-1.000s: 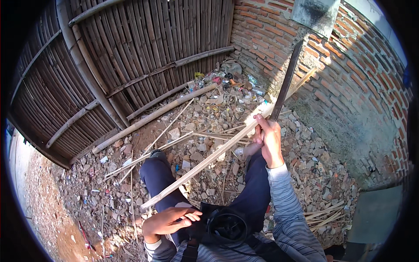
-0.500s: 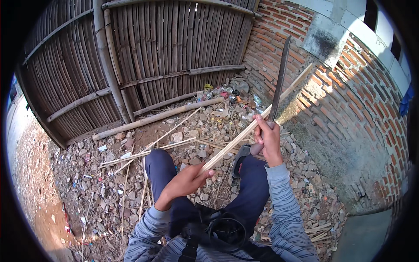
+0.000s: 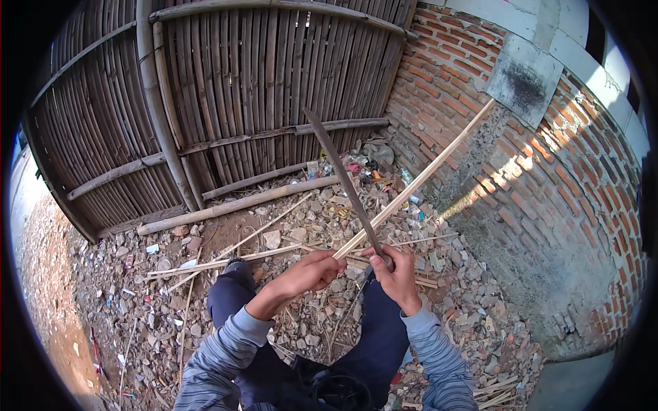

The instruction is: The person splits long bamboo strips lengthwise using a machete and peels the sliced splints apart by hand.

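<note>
Head view, looking down past the wearer's dark-trousered knees: the left hand [image 3: 312, 274] pinches the near end of a pale split-bamboo strip [image 3: 425, 168], its fingers curled in on themselves, while the right hand [image 3: 397, 277] is closed around the grip of a machete [image 3: 345, 181]. The strip slants up and away to the right, its far end seen against the brick wall [image 3: 439, 65]; the blade leans up to the left, so that the two cross just beyond the hands. A second ago the left hand is off the strip and the right hand carries both pieces; half a second ago the blade still points up and slightly right. Now the blade has swung over to the left and the hands have drawn close together. The hold on the strip thus appears to have passed to the left hand, leaving the right to manage the blade, which suggests that tool and strip are set for working. Whether the edge bites into the bamboo, or merely overlaps it, cannot be told. Further bamboo strips [image 3: 240, 257] lie on the stony rubble [image 3: 154, 318] ahead of the knees.
</note>
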The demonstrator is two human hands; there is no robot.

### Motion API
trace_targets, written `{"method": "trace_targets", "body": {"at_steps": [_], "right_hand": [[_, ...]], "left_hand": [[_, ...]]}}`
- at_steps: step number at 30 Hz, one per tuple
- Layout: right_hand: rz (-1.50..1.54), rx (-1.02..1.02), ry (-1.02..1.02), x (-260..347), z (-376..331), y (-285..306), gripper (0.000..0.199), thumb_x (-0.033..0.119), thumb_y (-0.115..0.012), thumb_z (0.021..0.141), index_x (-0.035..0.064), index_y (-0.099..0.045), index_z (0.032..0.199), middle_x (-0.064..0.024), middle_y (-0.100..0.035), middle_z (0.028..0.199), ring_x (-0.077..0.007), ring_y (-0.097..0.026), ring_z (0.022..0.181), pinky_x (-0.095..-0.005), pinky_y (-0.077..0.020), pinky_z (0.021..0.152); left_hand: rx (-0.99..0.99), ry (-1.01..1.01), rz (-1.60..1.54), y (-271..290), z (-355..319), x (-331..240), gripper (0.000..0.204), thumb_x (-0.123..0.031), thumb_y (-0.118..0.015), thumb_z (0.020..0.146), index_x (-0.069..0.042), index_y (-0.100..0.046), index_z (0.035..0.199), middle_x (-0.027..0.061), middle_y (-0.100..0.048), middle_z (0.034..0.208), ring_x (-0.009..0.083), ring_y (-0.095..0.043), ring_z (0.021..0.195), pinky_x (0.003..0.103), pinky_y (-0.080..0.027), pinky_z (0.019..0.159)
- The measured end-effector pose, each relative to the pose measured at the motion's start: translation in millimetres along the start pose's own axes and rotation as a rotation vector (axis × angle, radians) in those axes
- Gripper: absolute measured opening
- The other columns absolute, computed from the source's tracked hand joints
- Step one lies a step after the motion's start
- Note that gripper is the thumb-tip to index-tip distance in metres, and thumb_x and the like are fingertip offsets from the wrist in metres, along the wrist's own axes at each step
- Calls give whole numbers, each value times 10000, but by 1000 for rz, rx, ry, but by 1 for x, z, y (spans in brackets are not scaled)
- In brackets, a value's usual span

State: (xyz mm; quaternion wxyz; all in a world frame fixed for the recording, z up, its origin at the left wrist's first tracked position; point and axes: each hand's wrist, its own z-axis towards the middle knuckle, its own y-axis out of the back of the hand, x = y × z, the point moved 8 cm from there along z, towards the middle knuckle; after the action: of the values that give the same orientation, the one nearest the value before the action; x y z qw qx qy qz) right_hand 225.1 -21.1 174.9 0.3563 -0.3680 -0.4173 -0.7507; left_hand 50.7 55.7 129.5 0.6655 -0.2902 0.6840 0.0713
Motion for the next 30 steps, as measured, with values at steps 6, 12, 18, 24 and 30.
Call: {"method": "trace_targets", "body": {"at_steps": [6, 12, 18, 24, 30], "right_hand": [[-391, -8, 262, -9, 40, -21, 350, 387, -789, 948, 48, -713, 989, -73, -586, 560, -239, -622, 480, -362, -454, 484], [-498, 112, 289, -33, 78, -51, 454, 472, -772, 938, 33, -673, 996, -107, -610, 616, -296, -649, 540, -402, -465, 513], [-425, 219, 265, -63, 89, -81, 488, 510, -708, 979, 25, -659, 1011, -125, -588, 601, -340, -654, 554, -426, -464, 512], [-390, 295, 199, -73, 97, -94, 519, 549, -668, 993, 33, -673, 1047, -138, -610, 610, -365, -673, 577, -441, -478, 512], [-459, 263, 184, -92, 113, -85, 544, 591, -642, 991, 57, -727, 1050, -149, -637, 603, -375, -703, 615, -456, -499, 528]], "left_hand": [[-140, -122, 415, 23, 30, -18, 271, -249, -476, 1081, -14, -594, 1017, 40, -512, 745, 191, -485, 648, 362, -385, 584], [-445, -416, 848, 49, 30, -36, 247, -173, -495, 1099, 43, -579, 1013, 269, -643, 799, 474, -622, 746, 512, -471, 686], [-501, -347, 865, 70, 37, -18, 165, -111, -526, 1056, 48, -557, 1029, 282, -676, 736, 506, -673, 710, 593, -518, 669], [-598, -288, 911, 84, 36, -8, 190, -141, -557, 1048, 49, -550, 1034, 309, -622, 638, 533, -644, 636, 632, -498, 621], [-660, -186, 1010, 86, 39, -5, 149, -112, -548, 1043, 30, -552, 996, 287, -604, 618, 516, -637, 627, 594, -500, 587]]}}
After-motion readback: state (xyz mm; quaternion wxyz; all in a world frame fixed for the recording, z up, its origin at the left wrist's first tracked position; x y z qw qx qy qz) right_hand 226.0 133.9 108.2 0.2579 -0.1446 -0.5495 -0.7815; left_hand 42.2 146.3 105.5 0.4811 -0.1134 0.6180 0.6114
